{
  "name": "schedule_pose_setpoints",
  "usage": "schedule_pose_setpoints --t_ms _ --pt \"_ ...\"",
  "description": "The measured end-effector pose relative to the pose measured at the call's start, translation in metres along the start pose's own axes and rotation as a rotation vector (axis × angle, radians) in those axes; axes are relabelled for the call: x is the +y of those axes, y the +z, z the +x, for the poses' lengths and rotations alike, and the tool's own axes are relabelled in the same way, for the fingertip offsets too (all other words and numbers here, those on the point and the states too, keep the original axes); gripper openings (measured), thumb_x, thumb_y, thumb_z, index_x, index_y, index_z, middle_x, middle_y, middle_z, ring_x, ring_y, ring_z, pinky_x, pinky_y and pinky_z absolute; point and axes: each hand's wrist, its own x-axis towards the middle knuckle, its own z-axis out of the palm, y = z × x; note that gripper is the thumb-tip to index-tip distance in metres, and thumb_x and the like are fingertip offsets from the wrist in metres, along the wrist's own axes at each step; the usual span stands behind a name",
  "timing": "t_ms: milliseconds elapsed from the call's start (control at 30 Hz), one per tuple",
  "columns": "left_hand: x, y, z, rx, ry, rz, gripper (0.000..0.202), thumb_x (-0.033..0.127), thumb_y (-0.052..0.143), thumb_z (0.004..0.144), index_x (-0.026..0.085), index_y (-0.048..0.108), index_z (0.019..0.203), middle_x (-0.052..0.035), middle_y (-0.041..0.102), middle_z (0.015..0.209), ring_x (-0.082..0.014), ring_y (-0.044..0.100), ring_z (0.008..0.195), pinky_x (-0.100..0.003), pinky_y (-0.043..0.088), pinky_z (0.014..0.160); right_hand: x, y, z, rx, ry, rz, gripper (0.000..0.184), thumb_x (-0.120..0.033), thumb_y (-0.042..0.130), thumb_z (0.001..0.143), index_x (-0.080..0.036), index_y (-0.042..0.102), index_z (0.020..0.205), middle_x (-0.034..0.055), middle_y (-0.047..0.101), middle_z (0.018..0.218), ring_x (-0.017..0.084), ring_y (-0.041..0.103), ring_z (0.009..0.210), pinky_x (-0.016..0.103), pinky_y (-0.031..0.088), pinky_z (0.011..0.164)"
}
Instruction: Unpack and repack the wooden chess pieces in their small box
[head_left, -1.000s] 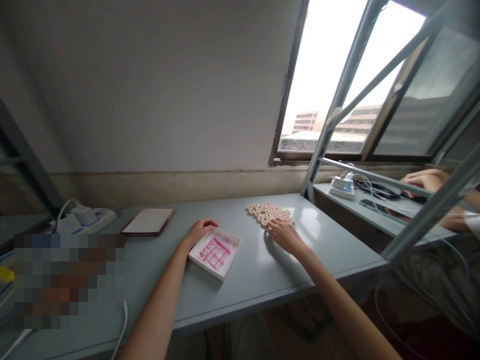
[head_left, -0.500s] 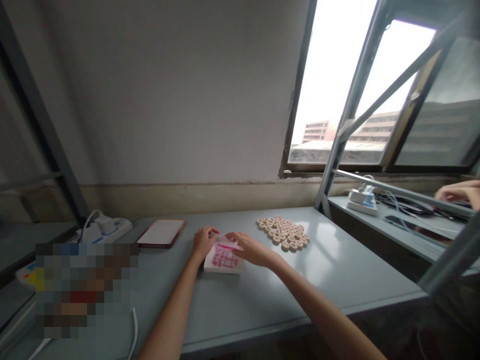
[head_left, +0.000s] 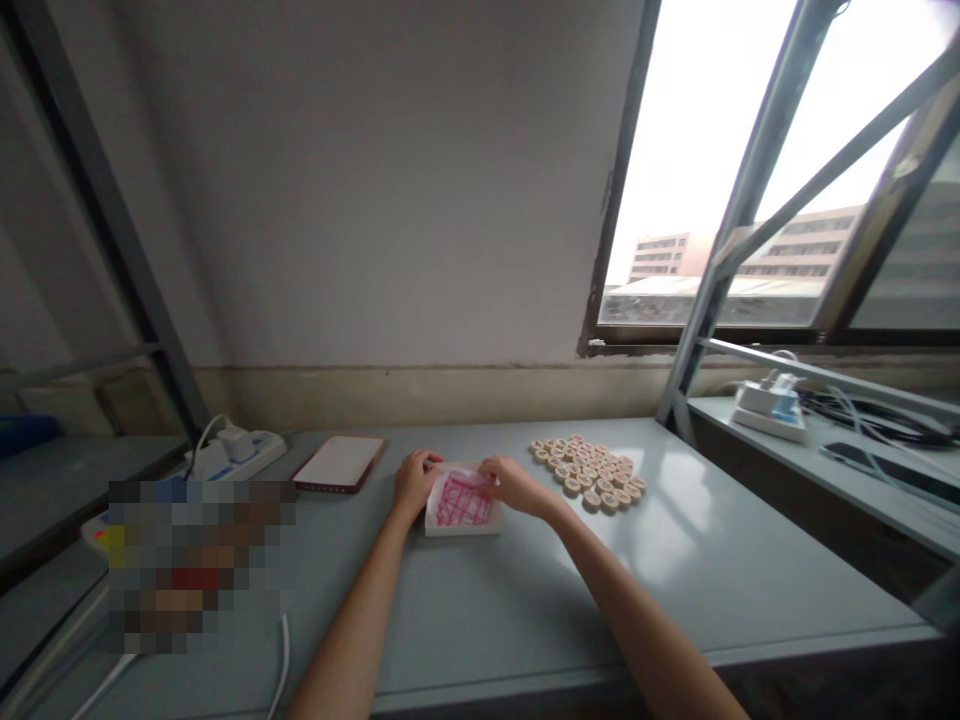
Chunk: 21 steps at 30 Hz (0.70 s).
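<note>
A thin white sheet with a red grid (head_left: pixel 461 502), which looks like a folded chessboard sheet, lies in a shallow white box (head_left: pixel 463 531) on the desk. At its left back corner, the fingers of my left hand (head_left: pixel 412 484) are curled around the sheet's edge; its fingertips are partly hidden. My right hand (head_left: pixel 516 487) pinches the sheet near the right back corner. To the right of it, several round wooden chess pieces (head_left: pixel 589 470) with marked tops lie flat in a loose cluster. A white tray-like lid with a reddish-brown rim (head_left: pixel 341 464) rests to the left.
A white power strip (head_left: pixel 247 452) with plugs stands at the back left, beside a blurred-out patch and a white cable (head_left: pixel 283 660). Metal bed-frame posts (head_left: pixel 694 330) rise at the desk's sides. On the right-hand desk are another power strip (head_left: pixel 769 410), black cables and a phone (head_left: pixel 892 470).
The view has turned left, so things appear farther right. Both hands remain at the sheet, whose grid now shows more fully. Another person's hand at the far right is out of view.
</note>
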Motion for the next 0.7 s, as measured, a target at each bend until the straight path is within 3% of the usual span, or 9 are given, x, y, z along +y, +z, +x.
schedule_pose_setpoints --t_ms 133,233,367,433,500,600,633,700 --pt "-0.003 0.000 0.000 -0.002 -0.027 -0.051 0.021 0.008 0.044 0.068 0.016 0.060 0.077 -0.0043 0.060 0.088 -0.0151 0.052 0.084 -0.027 0.039 0.081 0.024 -0.037 -0.016 0.147 0.064 0.143 0.020 -0.029 0.047 0.080 -0.014 0.061 0.083 0.0044 0.062 0.081 0.014 0.053 0.072 0.024 0.041 0.064" --pt "-0.008 0.002 0.000 -0.003 -0.008 -0.080 0.023 0.007 0.041 0.067 0.017 0.060 0.077 -0.0050 0.060 0.090 -0.0162 0.052 0.088 -0.027 0.038 0.083 0.047 -0.054 -0.031 0.036 0.117 0.163 0.018 -0.027 0.046 0.079 -0.018 0.060 0.085 0.0022 0.061 0.076 0.013 0.052 0.064 0.022 0.040 0.056" --pt "0.000 -0.002 0.000 -0.002 0.043 -0.029 0.031 0.007 0.034 0.069 0.017 0.062 0.079 -0.0069 0.060 0.092 -0.0183 0.051 0.094 -0.032 0.036 0.088 0.065 -0.048 -0.041 -0.095 0.182 -0.005 0.021 -0.015 0.057 0.065 -0.023 0.062 0.085 0.0007 0.061 0.075 0.012 0.053 0.064 0.021 0.040 0.056" --pt "0.020 -0.012 0.000 0.110 0.065 0.049 0.036 0.006 0.034 0.069 0.018 0.063 0.086 -0.0073 0.058 0.100 -0.0201 0.048 0.101 -0.035 0.033 0.093 0.068 -0.042 -0.040 -0.105 0.228 -0.068 0.030 -0.013 0.060 0.062 -0.023 0.062 0.090 0.0021 0.063 0.079 0.014 0.055 0.067 0.021 0.040 0.058" --pt "0.051 -0.028 -0.009 0.334 0.039 0.114 0.039 0.008 0.035 0.069 0.020 0.062 0.094 -0.0075 0.052 0.112 -0.0230 0.042 0.110 -0.040 0.029 0.097 0.067 -0.039 -0.039 -0.074 0.242 -0.091 0.033 -0.014 0.060 0.064 -0.022 0.061 0.096 0.0036 0.063 0.083 0.015 0.056 0.071 0.022 0.041 0.060" --pt "0.092 -0.054 -0.055 0.549 0.112 0.024 0.042 0.010 0.035 0.073 0.027 0.058 0.104 -0.0023 0.042 0.127 -0.0243 0.035 0.119 -0.046 0.023 0.101 0.063 -0.042 -0.038 0.041 0.239 -0.155 0.032 -0.018 0.058 0.070 -0.021 0.058 0.101 0.0047 0.063 0.086 0.016 0.057 0.076 0.024 0.042 0.067" --pt "0.098 -0.060 -0.080 0.482 0.143 -0.056 0.042 0.013 0.036 0.076 0.034 0.055 0.106 0.0022 0.040 0.130 -0.0238 0.032 0.121 -0.046 0.023 0.102 0.061 -0.044 -0.038 0.099 0.239 -0.191 0.030 -0.019 0.057 0.071 -0.021 0.058 0.101 0.0051 0.062 0.087 0.016 0.057 0.078 0.025 0.041 0.069" --pt "0.095 -0.062 -0.138 0.090 0.194 -0.230 0.035 0.025 0.043 0.080 0.047 0.051 0.105 0.0072 0.040 0.130 -0.0223 0.029 0.123 -0.044 0.031 0.097 0.055 -0.047 -0.038 0.220 0.241 -0.250 0.025 -0.021 0.054 0.075 -0.019 0.058 0.099 0.0059 0.061 0.090 0.016 0.056 0.081 0.026 0.040 0.072"
